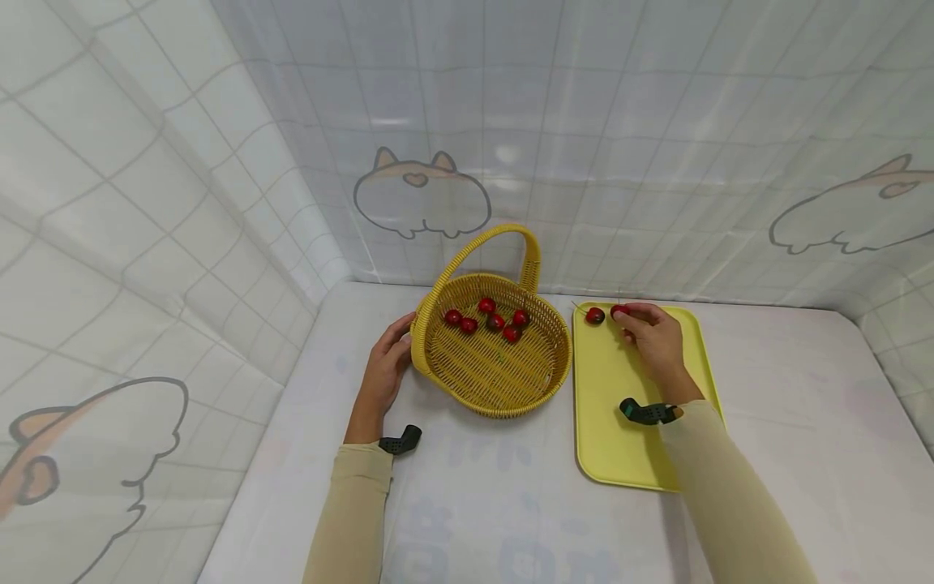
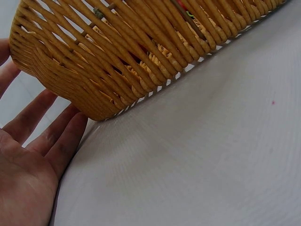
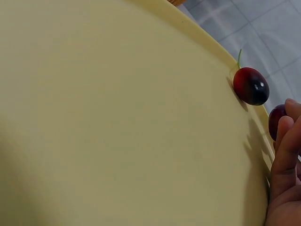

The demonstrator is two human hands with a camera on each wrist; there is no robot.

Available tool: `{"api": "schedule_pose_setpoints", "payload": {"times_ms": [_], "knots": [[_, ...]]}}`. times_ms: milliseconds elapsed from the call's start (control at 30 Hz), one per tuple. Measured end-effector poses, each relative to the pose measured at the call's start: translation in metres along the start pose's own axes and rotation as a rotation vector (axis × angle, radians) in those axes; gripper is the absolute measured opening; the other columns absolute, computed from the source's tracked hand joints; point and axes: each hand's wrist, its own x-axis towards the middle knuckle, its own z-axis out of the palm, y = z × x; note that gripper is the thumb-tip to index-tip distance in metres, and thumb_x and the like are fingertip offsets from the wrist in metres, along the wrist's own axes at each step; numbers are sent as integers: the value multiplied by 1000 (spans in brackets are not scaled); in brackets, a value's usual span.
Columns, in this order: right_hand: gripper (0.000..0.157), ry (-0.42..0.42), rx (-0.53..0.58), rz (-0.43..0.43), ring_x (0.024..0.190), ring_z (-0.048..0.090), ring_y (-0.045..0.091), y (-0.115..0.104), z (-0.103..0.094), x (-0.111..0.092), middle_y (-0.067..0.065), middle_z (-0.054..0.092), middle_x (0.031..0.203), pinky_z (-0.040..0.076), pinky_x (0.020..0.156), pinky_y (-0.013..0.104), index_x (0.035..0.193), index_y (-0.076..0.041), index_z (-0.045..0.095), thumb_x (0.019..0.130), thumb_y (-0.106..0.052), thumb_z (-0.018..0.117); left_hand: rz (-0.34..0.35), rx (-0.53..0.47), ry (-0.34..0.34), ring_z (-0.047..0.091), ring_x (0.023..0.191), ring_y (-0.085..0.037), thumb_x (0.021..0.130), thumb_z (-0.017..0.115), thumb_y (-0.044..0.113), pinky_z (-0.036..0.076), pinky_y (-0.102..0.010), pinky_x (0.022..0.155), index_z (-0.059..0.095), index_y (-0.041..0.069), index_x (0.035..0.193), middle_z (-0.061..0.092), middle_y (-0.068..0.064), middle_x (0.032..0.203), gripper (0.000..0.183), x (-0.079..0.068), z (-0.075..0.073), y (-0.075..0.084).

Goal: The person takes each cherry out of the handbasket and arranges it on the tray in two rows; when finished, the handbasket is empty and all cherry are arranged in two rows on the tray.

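Observation:
A yellow woven basket with an arched handle stands on the white table, several dark red cherries lying toward its back. My left hand rests against the basket's left side; in the left wrist view its fingers are fairly straight along the wicker. Over the far end of a yellow tray, my right hand pinches a cherry between thumb and fingers. Another cherry with a thin stem lies on the tray just left of it. Fingers partly cover the held cherry in the right wrist view.
The tray sits right of the basket, a narrow gap between them. Behind both hangs a pale grid-patterned curtain with cartoon animals, and similar sheeting rises at the left and right. White cloth covers the table.

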Motion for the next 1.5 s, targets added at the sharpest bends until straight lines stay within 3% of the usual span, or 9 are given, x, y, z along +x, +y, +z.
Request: {"api": "schedule_pose_setpoints", "payload": {"times_ms": [233,833,1000,1233,1500], "knots": [[38,40,-70,-2,59,60,7,12,-3,7,-8,72,90,52,56,16,118,0,66,87,-14,82,-5,-17,0,52,135,-17,107,52,22,47,-23,106,50,13,150,48,-6,150,43,0,1,1],[39,75,-226,1,60,61,3,17,1,10,-8,67,91,51,56,14,118,-5,68,86,-23,83,-8,-14,4,51,134,-17,108,50,19,47,-23,105,50,13,150,48,-5,149,43,-1,1,2],[41,64,-244,1,61,61,3,17,0,10,-9,67,92,51,57,15,120,-4,68,87,-24,83,-3,-14,0,52,134,-15,107,52,22,47,-22,105,50,14,150,49,-5,149,43,0,-1,0],[45,50,-381,-41,63,63,0,18,-2,9,-12,64,96,52,60,14,122,-5,67,89,-33,80,17,-11,-11,53,133,-14,107,53,23,46,-23,106,50,14,151,49,-7,150,44,1,-3,-5],[49,39,-389,-36,65,63,0,18,-3,8,-11,64,99,53,61,15,125,-5,67,89,-35,80,13,-26,-6,52,134,-17,106,54,24,47,-25,106,52,14,149,49,-7,150,44,1,-3,-5]]}}
